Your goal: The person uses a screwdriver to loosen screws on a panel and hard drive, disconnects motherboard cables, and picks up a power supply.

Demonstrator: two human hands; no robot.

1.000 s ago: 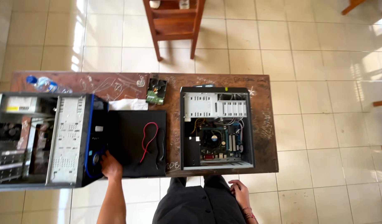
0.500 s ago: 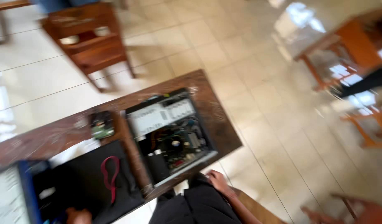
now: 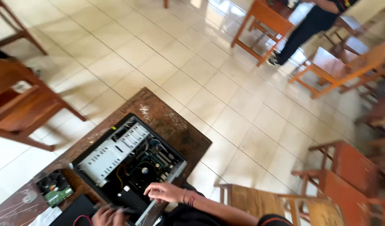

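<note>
Both hands (image 3: 161,191) (rt) – on open PC case (image 3: 130,161)

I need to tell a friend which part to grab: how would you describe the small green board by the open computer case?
Find the scratched brown wooden table at the bottom left, where an open computer case lies flat. Left of the case, near the table's far edge, sits the green circuit board. It alone carries a round black fan on top.
</note>
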